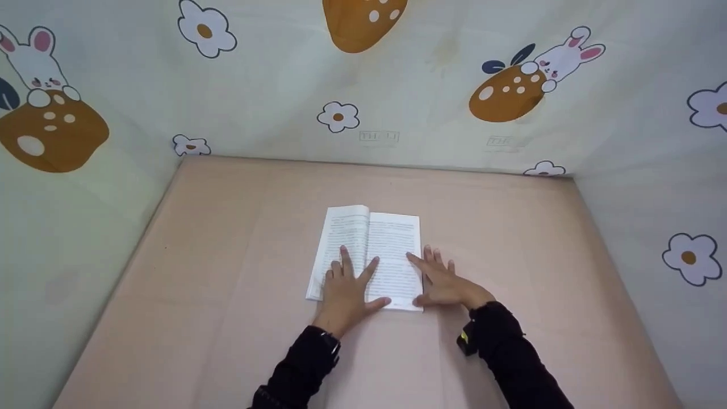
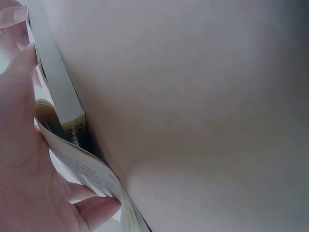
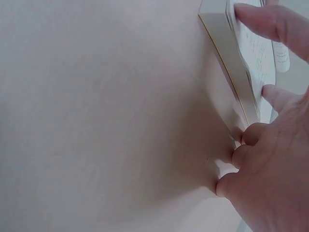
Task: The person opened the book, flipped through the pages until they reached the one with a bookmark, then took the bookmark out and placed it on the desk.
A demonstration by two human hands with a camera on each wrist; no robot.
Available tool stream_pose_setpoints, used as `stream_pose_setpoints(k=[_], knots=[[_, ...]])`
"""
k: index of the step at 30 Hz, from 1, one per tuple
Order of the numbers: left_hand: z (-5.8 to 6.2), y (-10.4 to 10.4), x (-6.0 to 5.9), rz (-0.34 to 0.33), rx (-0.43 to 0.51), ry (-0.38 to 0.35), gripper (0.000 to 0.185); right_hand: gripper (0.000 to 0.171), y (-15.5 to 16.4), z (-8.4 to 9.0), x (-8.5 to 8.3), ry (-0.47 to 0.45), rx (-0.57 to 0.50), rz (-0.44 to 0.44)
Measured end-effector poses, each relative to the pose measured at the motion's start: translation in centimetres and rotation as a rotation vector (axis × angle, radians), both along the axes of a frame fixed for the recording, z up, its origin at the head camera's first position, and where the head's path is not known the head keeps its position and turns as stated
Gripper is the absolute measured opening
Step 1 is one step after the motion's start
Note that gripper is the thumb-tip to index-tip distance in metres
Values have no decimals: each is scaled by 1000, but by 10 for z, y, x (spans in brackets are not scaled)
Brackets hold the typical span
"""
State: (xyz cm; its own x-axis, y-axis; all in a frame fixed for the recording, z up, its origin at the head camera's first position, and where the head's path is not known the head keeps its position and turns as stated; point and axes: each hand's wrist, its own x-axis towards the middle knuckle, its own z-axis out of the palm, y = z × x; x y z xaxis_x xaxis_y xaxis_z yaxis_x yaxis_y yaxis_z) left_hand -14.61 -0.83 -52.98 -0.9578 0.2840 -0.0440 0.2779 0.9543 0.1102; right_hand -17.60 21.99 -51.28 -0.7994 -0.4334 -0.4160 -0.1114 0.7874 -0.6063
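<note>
An open book (image 1: 392, 238) with printed pages lies flat in the middle of a pinkish table (image 1: 227, 255). My left hand (image 1: 346, 284) presses on it with straight, spread fingers over the left page and gutter, the thumb reaching onto the right page. My right hand (image 1: 440, 281) lies at the book's right edge, its index finger on the right page and the other fingers on the table beside it. The left wrist view shows the book's thick edge (image 2: 58, 82) and loose pages by my left hand (image 2: 24, 169). In the right wrist view my right hand (image 3: 270, 169) touches the book's edge (image 3: 231, 58).
Fabric walls printed with rabbits, flowers and orange mushrooms (image 1: 500, 96) close in the table on the left, back and right. Bare table surface surrounds the book on all sides. Dark sleeves (image 1: 511, 358) cover both forearms.
</note>
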Motion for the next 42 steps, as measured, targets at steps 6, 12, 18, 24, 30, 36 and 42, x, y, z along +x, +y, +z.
stream_pose_setpoints(k=[6,12,18,24,30,36,42], knots=[[1,-1,0,-9,27,-4,82,94,1,1,0,7,3,-6],[2,-1,1,-12,42,3,82,92,3,3,-2,10,-20,-2],[2,0,2,-5,59,-26,88,88,4,1,-1,-2,-43,-10],[1,0,3,-3,53,-38,104,88,0,5,-3,17,-20,-8],[2,-1,2,-15,49,-13,104,102,-9,9,-3,49,53,-38],[2,-1,-1,-20,48,73,85,113,-10,7,-5,79,60,-74],[-2,0,-1,-11,45,129,60,114,-7,8,-5,32,57,-21]])
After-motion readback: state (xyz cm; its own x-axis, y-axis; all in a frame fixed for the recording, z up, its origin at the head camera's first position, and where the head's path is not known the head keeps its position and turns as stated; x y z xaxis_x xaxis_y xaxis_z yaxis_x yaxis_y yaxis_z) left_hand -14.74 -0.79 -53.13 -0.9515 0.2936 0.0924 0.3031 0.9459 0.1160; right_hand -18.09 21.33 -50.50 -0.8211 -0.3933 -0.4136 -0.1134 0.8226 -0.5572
